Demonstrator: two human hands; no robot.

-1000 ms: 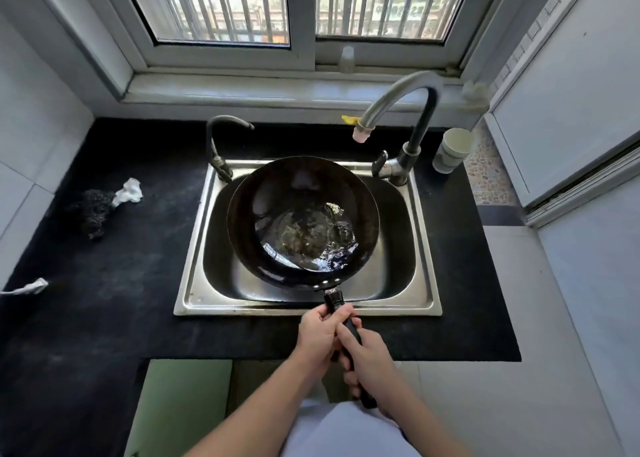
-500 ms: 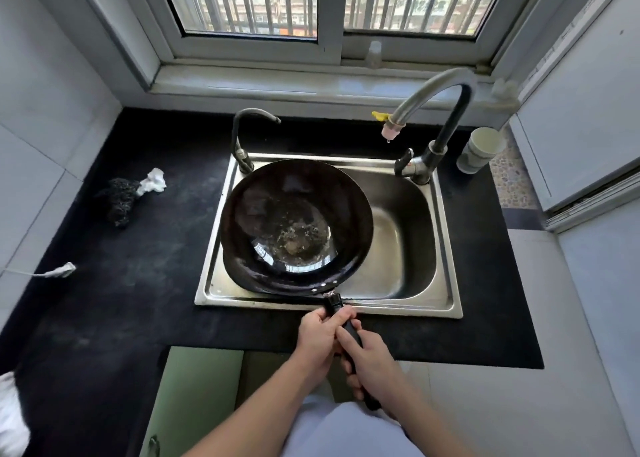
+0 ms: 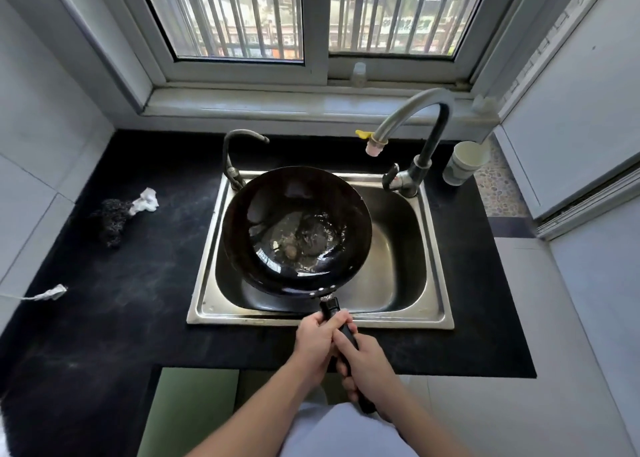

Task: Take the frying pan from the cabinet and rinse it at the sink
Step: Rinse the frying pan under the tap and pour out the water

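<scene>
A black frying pan [image 3: 263,214] hangs over the left part of the steel sink [image 3: 434,318], with a pool of water moving in its bottom. Its black handle [image 3: 330,309] points toward me over the sink's front rim. My left hand [image 3: 317,340] grips the handle close to the pan. Just behind it my right hand [image 3: 367,363] grips the handle's near part. The curved tap [image 3: 408,117] stands at the sink's back right, its spout to the right of the pan; no water runs from it.
A smaller dark tap [image 3: 239,145] rises at the sink's back left. A paper cup [image 3: 464,162] stands right of the big tap. On the black counter [image 3: 121,300] at left lie a dark scourer [image 3: 110,221], a white crumpled scrap [image 3: 147,200] and a white plug [image 3: 52,292].
The pan has shifted to the left side of the sink and the water in it has swirled. Both hands keep their hold on the handle. My view has tilted up.
</scene>
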